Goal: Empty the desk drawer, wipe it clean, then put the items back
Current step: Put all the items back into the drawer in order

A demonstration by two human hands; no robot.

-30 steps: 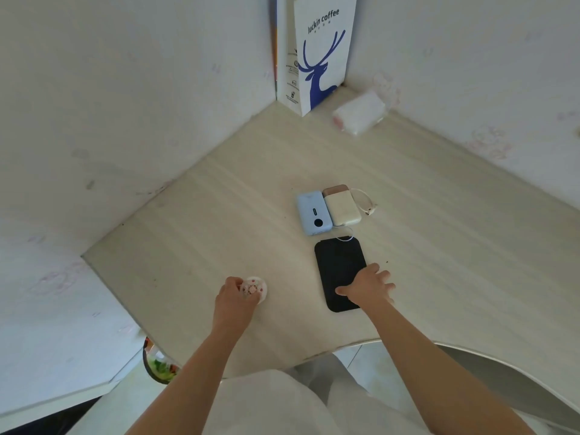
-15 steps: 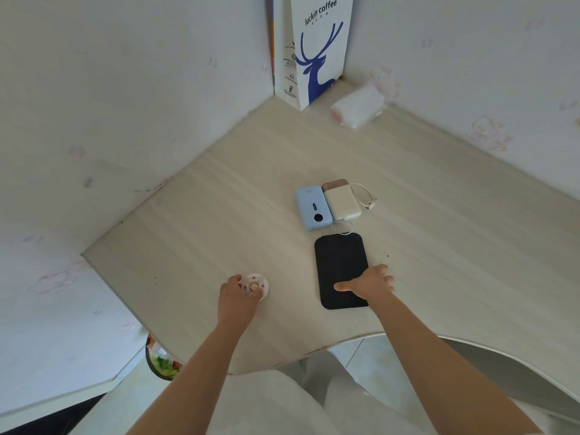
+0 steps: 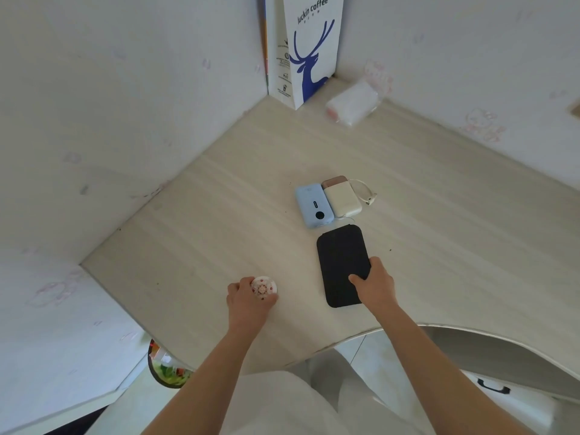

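A flat black case (image 3: 340, 255) lies on the pale wooden desk (image 3: 219, 215). My right hand (image 3: 375, 285) grips its near right edge, thumb on top and fingers round the side. My left hand (image 3: 248, 301) holds a small round white tin with a red pattern (image 3: 264, 287) against the desk near the front edge. Behind the black case lie a light blue power bank (image 3: 314, 205) and a cream power bank (image 3: 342, 197) side by side, with a white cable (image 3: 365, 193) looped at the right. The drawer with a black handle (image 3: 492, 387) shows below the desk at lower right.
A white and blue paper coffee bag (image 3: 306, 48) stands in the far corner against the walls. A white tissue pack (image 3: 353, 103) lies beside it. A bin (image 3: 169, 372) with coloured contents sits on the floor under the desk's left edge.
My right hand has curled round the near right edge of the black case, where before it lay flatter on top. My left hand stays on the round tin.
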